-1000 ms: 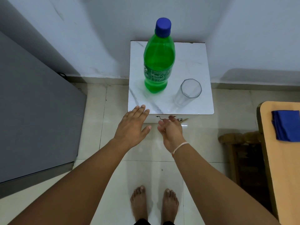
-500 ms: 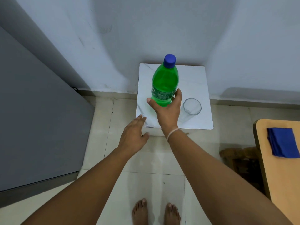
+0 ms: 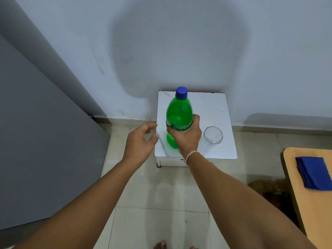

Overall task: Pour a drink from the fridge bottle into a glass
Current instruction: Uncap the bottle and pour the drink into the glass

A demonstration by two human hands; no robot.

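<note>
My right hand (image 3: pixel 186 135) now wraps higher around the green bottle (image 3: pixel 178 115), while my left hand (image 3: pixel 142 141) rises beside it, fingers curling.

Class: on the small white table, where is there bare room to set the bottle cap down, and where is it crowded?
Free: white marble-look table behind clear faceted glass, right of green plastic bottle. Crowded: front, where right hand grips bottle beside glass.

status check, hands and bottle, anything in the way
Right hand shut on bottle, bottle upright on white table, blue cap on. Left hand open, beside bottle, not touching. Glass empty, right of bottle. Nothing in the way.
</note>
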